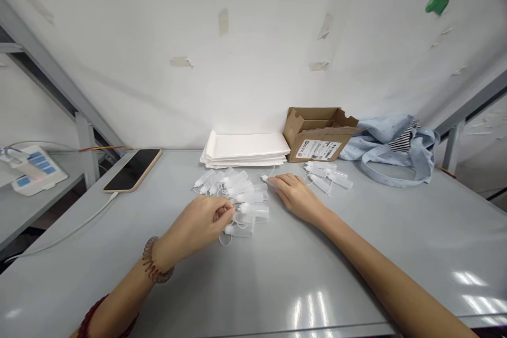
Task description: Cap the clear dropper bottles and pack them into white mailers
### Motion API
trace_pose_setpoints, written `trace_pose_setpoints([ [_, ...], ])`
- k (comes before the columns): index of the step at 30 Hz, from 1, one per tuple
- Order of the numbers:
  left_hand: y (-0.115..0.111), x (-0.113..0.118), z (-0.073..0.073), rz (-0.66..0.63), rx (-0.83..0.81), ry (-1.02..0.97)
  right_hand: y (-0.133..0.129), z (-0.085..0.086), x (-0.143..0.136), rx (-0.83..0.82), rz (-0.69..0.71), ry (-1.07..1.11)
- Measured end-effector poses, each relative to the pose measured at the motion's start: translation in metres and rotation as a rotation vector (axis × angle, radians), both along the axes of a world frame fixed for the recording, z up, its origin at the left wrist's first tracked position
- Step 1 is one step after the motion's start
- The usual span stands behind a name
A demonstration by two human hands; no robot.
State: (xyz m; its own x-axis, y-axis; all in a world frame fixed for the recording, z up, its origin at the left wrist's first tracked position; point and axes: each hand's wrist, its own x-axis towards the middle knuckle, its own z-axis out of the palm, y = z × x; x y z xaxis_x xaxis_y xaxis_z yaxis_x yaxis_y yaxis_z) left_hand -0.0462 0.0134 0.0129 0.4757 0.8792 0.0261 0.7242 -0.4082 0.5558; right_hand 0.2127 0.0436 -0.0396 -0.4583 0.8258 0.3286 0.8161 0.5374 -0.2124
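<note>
A pile of small translucent needle-tip bottles (pixel 240 187) with thin cap straps lies mid-table. My left hand (pixel 204 219) is at the pile's near left side, thumb and forefinger pinched together at the tip end of one bottle (pixel 255 211). To the right, my right hand (pixel 295 195) rests low over the table with its fingers closed on another needle-tip bottle (pixel 264 178). That bottle's white nozzle points left; the hand hides most of its body. Beyond the right hand lies a smaller group of the same bottles (pixel 327 174).
White padded envelopes (pixel 247 147) are stacked against the wall beside an open cardboard box (pixel 322 137). A light blue cloth bag (pixel 396 150) lies at the back right. On the left is a phone (pixel 133 170) with a white charging cable (pixel 79 232).
</note>
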Motion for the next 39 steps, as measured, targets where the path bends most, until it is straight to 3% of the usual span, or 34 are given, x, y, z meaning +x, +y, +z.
trace_pose_setpoints([
  [6, -0.002, 0.001, 0.004, 0.130, 0.028, 0.010, -0.002, 0.002, 0.001, 0.004, -0.096, 0.139],
  [11, -0.006, 0.006, 0.006, 0.205, 0.097, -0.142, -0.016, 0.025, 0.001, -0.037, -0.175, 0.417],
  [15, -0.010, 0.010, 0.008, 0.172, 0.071, -0.305, -0.033, 0.045, -0.009, -0.527, 0.009, 1.062],
  [20, -0.013, 0.012, 0.007, 0.073, -0.176, -0.498, -0.044, 0.050, -0.023, -0.976, 0.261, 1.421],
  [23, -0.015, 0.012, 0.005, 0.014, -0.301, -0.550, -0.047, 0.049, -0.027, -1.096, 0.296, 1.465],
  [26, -0.017, 0.012, 0.007, 0.004, -0.360, -0.535, -0.048, 0.049, -0.028, -1.117, 0.283, 1.465],
  [34, -0.015, 0.013, 0.012, 0.082, -0.398, -0.554, -0.045, 0.052, -0.025, -1.028, 0.236, 1.493],
  [39, -0.014, 0.012, 0.011, 0.107, -0.338, -0.596, -0.045, 0.052, -0.025, -0.968, 0.198, 1.361],
])
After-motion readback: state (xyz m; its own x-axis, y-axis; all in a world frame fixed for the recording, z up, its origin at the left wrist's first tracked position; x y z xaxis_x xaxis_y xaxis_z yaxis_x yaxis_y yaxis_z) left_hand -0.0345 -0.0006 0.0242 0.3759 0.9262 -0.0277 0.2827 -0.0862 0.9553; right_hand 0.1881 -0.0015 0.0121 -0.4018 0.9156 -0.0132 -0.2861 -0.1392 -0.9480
